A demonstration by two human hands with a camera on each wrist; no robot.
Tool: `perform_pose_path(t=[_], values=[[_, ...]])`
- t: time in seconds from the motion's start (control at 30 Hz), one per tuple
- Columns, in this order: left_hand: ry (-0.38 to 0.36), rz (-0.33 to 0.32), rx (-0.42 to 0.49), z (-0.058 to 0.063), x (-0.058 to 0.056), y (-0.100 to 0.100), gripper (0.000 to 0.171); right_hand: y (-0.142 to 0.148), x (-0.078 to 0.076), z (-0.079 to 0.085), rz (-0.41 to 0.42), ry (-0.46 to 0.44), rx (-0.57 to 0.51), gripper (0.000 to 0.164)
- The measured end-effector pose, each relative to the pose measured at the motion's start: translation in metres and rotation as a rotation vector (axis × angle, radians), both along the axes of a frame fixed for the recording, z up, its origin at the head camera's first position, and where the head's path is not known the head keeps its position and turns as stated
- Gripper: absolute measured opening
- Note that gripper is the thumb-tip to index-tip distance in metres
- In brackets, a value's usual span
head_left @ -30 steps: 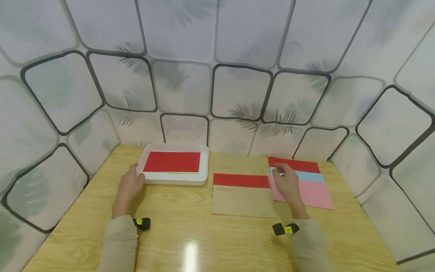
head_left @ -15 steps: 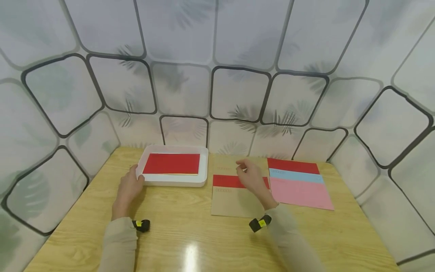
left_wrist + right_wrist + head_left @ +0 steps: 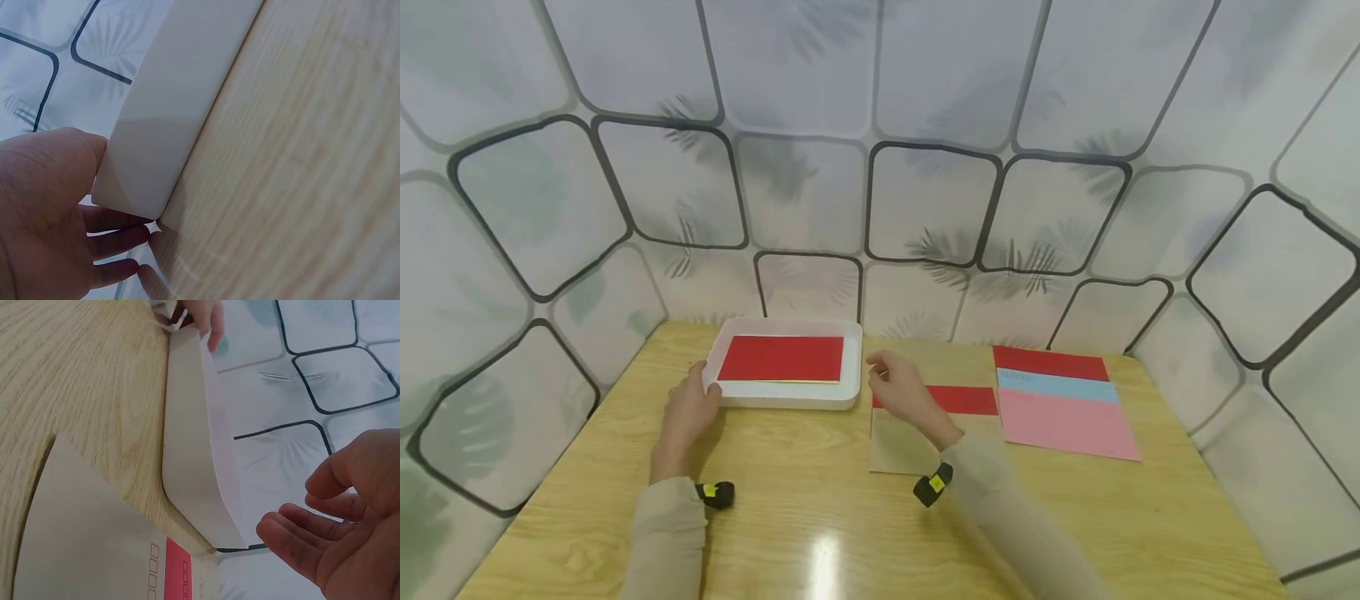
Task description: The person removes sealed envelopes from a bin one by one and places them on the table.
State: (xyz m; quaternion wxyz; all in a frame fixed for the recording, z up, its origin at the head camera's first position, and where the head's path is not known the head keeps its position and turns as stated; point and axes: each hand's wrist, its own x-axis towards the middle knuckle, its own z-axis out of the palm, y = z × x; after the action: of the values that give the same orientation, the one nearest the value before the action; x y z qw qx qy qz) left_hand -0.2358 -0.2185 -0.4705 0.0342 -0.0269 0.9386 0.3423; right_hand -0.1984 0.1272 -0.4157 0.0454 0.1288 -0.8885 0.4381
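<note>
My left hand grips the front left corner of a white tray. In the left wrist view the thumb lies at the rim of the tray and the fingers reach along the other side. Inside the tray lies a red envelope with a thin gold edge at its front. My right hand hovers over the left side of the brown envelopes, just right of the tray. Its fingers are loosely bent with nothing between them in the right wrist view. A red envelope shows between the brown ones.
Right of the brown envelopes, red, light blue and pink envelopes overlap. All lie on a wooden table. A patterned wall covering stands close behind and at both sides.
My right hand has moved left from above the coloured envelopes, across the brown ones, to near the tray's right side. The left hand and the tray have stayed in place.
</note>
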Motion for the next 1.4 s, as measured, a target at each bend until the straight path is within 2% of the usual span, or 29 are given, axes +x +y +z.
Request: perform_pose_path(t=[0.13,0.3,0.5,0.67,0.9,1.0,1.17,1.4], values=[[0.001,0.0,0.001,0.001,0.001,0.0,0.062,-0.016,-0.005,-0.002,0.049,0.032,0.072,0.033],[0.011,-0.001,0.004,0.003,0.002,0.001,0.062,-0.035,-0.011,-0.004,0.096,0.019,0.108,0.034],[0.029,0.003,-0.003,0.002,0.003,0.0,0.062,-0.056,-0.019,-0.012,0.143,-0.045,0.172,0.035],[0.028,0.003,-0.01,0.002,0.002,0.0,0.062,-0.07,-0.024,-0.019,0.15,-0.118,0.197,0.039],[0.011,0.015,-0.004,0.001,0.001,0.001,0.062,-0.083,-0.023,-0.026,0.218,-0.243,0.171,0.059],[0.013,0.014,-0.002,0.0,0.001,0.001,0.062,-0.087,-0.023,-0.03,0.231,-0.274,0.196,0.065],[0.024,0.01,-0.008,0.0,0.002,0.001,0.062,-0.092,-0.023,-0.034,0.236,-0.282,0.237,0.066],[0.038,0.01,-0.013,0.0,0.001,0.0,0.061,-0.096,-0.023,-0.031,0.227,-0.283,0.241,0.062]])
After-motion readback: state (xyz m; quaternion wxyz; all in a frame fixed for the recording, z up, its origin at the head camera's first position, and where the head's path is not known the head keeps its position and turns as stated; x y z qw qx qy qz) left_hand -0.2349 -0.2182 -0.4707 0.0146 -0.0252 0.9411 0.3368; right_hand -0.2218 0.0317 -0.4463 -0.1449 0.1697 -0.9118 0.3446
